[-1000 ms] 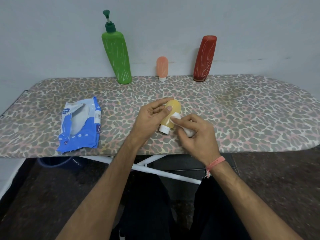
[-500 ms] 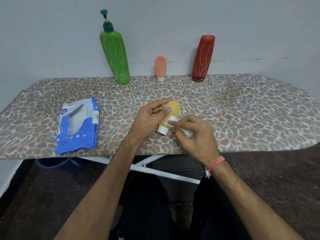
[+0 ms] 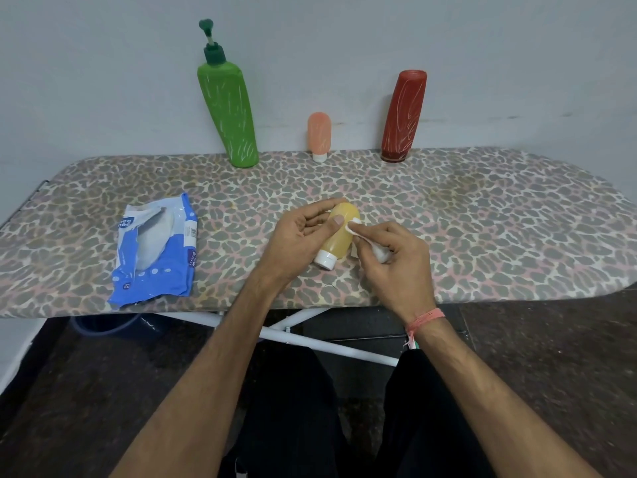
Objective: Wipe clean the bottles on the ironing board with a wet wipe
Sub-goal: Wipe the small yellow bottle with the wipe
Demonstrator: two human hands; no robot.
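Note:
My left hand (image 3: 296, 239) grips a small yellow bottle (image 3: 339, 238) with a white cap, held tilted just over the ironing board (image 3: 482, 215), cap toward me. My right hand (image 3: 396, 267) pinches a folded white wet wipe (image 3: 355, 225) and presses it against the upper right side of the yellow bottle. Along the back edge by the wall stand a tall green pump bottle (image 3: 229, 112), a small peach bottle (image 3: 319, 134) on its white cap, and a red bottle (image 3: 404, 115) standing upside down.
A blue and white pack of wet wipes (image 3: 155, 250) lies open on the left of the leopard-print board. The board's white metal legs (image 3: 310, 343) cross below its front edge. My dark trousers and a dark floor show beneath.
My right hand has slid the wipe up the yellow bottle, from near the cap toward its rounded top. My left hand keeps the same hold.

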